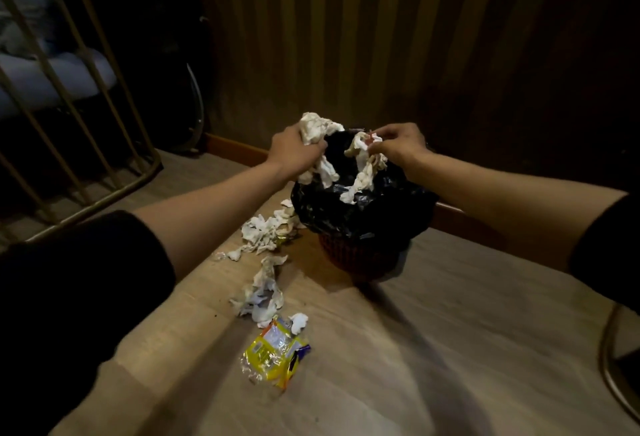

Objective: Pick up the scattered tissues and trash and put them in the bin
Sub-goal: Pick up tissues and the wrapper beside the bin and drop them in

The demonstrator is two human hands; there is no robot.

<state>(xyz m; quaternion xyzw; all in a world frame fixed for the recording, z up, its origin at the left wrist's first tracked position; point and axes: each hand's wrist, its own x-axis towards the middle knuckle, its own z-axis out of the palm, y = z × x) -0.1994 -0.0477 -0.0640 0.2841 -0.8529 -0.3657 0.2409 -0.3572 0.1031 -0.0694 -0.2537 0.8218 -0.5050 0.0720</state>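
A red mesh bin [349, 257] lined with a black plastic bag [363, 210] stands on the wooden floor by the wall. My left hand [294, 151] is closed on a wad of white tissues [317, 129] at the bin's left rim. My right hand [398, 145] pinches a strip of crumpled tissue [363, 172] that dangles over the bag's mouth. On the floor left of the bin lies a heap of tissues [265, 231]. A second tissue clump [261, 292] lies nearer to me. A crumpled yellow wrapper [273, 356] sits closest.
A gold metal frame with slanted bars [79, 145] stands at the left, with pale bedding behind it. A striped wall with a wooden skirting board [235, 148] runs behind the bin. A round metal base [616, 363] shows at the right edge.
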